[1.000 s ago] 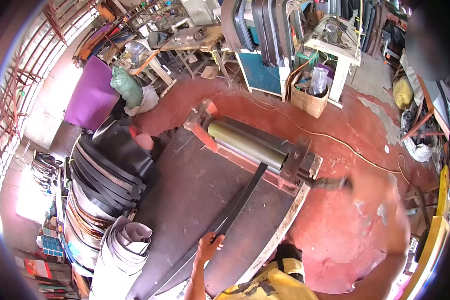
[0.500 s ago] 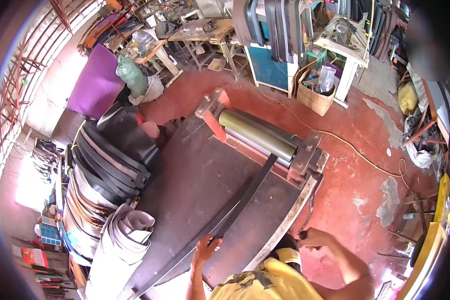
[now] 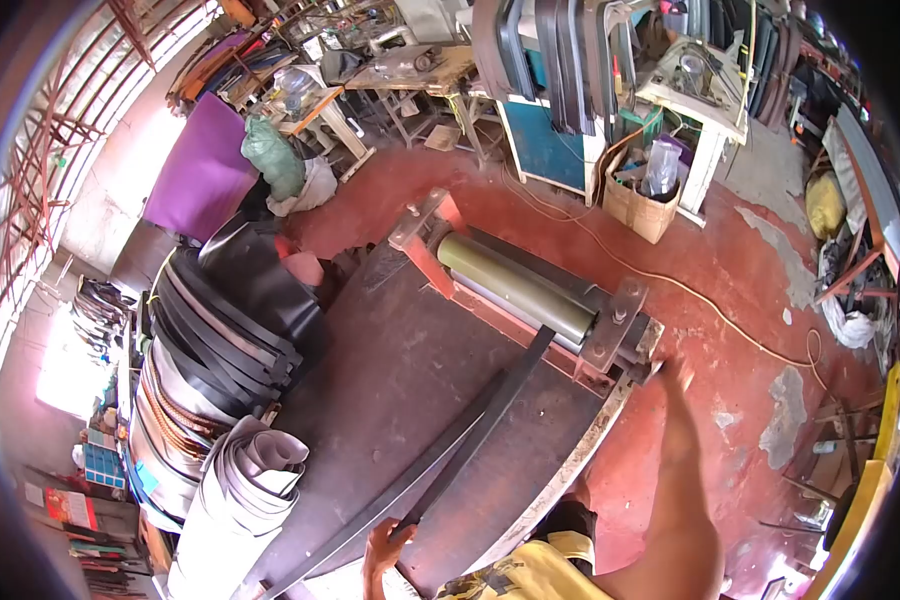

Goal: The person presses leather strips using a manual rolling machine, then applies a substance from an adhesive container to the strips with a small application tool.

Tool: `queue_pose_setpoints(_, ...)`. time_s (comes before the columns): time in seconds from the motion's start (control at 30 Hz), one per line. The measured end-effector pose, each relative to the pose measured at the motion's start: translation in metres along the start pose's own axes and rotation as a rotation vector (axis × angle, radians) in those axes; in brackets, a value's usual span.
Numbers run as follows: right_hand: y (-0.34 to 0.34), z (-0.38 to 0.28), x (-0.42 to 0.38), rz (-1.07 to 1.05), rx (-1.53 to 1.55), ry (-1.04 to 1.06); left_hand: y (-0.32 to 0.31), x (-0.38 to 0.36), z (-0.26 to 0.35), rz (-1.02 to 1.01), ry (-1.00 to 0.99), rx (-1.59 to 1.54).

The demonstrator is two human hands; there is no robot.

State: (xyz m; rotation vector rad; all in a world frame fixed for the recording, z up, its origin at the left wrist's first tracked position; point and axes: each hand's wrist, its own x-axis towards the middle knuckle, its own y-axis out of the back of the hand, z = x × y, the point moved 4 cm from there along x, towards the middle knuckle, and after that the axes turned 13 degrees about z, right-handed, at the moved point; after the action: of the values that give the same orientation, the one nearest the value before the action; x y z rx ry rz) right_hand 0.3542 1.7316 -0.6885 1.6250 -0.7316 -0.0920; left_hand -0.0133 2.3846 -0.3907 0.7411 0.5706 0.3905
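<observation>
My left hand [image 3: 388, 545] is closed on a long black strip [image 3: 490, 425], low on the dark tabletop. The strip runs up the table to the right end of a two-roller press [image 3: 515, 285], where it meets the rollers. A second length of dark strip [image 3: 410, 465] lies alongside it and trails toward the lower left. Beyond the table's right edge, my right hand [image 3: 676, 374] is closed around the crank handle [image 3: 654, 372] at the press's end. Motion blurs that hand, and most of the handle is hidden.
Rolled pale sheets [image 3: 240, 500] and stacked dark sheets [image 3: 230, 320] line the table's left side. A cardboard box [image 3: 642, 210] stands beyond the press. A cable [image 3: 710, 300] crosses the red floor [image 3: 710, 420] on the right.
My right hand has swung up and away from me with the crank handle. My left hand has moved down toward me along the strip. The view has shifted slightly.
</observation>
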Motion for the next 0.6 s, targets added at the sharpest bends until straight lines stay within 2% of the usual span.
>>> queue_pose_setpoints(0.03, 0.023, -0.018, -0.047, -0.428, -0.016, -0.100, 0.005, -0.001, 0.001, 0.038, -0.023, -0.002)
queue_pose_setpoints(0.07, -0.089, 0.013, -0.119, -0.457, -0.008, 0.217, 0.009, -0.008, -0.005, 0.072, -0.037, -0.005)
queue_pose_setpoints(0.1, -0.028, -0.009, -0.151, -0.671, -0.003, 0.256, 0.012, -0.021, -0.015, 0.101, -0.040, -0.009)
queue_pose_setpoints(0.13, 0.052, -0.039, -0.182, -0.888, 0.009, 0.286, 0.007, -0.022, -0.039, 0.096, -0.060, -0.174)
queue_pose_setpoints(0.17, 0.135, -0.061, -0.195, -1.029, 0.068, 0.196, 0.004, -0.024, -0.051, 0.136, -0.067, -0.196)
queue_pose_setpoints(0.2, 0.231, -0.091, -0.195, -1.263, 0.134, 0.080, 0.002, -0.027, -0.056, 0.170, -0.056, -0.148)
queue_pose_setpoints(0.23, 0.286, -0.108, -0.195, -1.375, 0.163, 0.097, 0.001, -0.026, -0.056, 0.207, -0.049, -0.100)
queue_pose_setpoints(0.27, 0.345, -0.122, -0.181, -1.391, 0.159, 0.166, -0.004, -0.022, -0.047, 0.204, -0.073, -0.100)
queue_pose_setpoints(0.33, 0.437, -0.140, -0.122, -1.377, 0.145, 0.298, -0.011, -0.006, -0.012, 0.195, -0.126, -0.087)
queue_pose_setpoints(0.37, 0.474, -0.149, -0.083, -1.156, -0.057, 0.320, -0.019, 0.005, 0.010, 0.198, -0.216, -0.126)
queue_pose_setpoints(0.4, 0.520, -0.171, -0.042, -0.759, -0.030, 0.453, -0.027, 0.017, 0.034, 0.202, -0.306, -0.160)
queue_pose_setpoints(0.43, 0.528, -0.167, 0.000, -0.516, -0.065, 0.547, -0.031, 0.025, 0.071, 0.191, -0.372, -0.175)
queue_pose_setpoints(0.5, 0.487, -0.138, 0.086, -0.237, -0.101, 0.594, -0.033, 0.034, 0.148, 0.188, -0.518, -0.203)
queue_pose_setpoints(0.57, 0.412, -0.113, 0.145, -0.156, -0.091, 0.521, -0.035, 0.043, 0.218, 0.199, -0.673, -0.210)
queue_pose_setpoints(0.6, 0.374, -0.102, 0.166, -0.139, -0.076, 0.472, -0.036, 0.043, 0.249, 0.199, -0.681, -0.227)
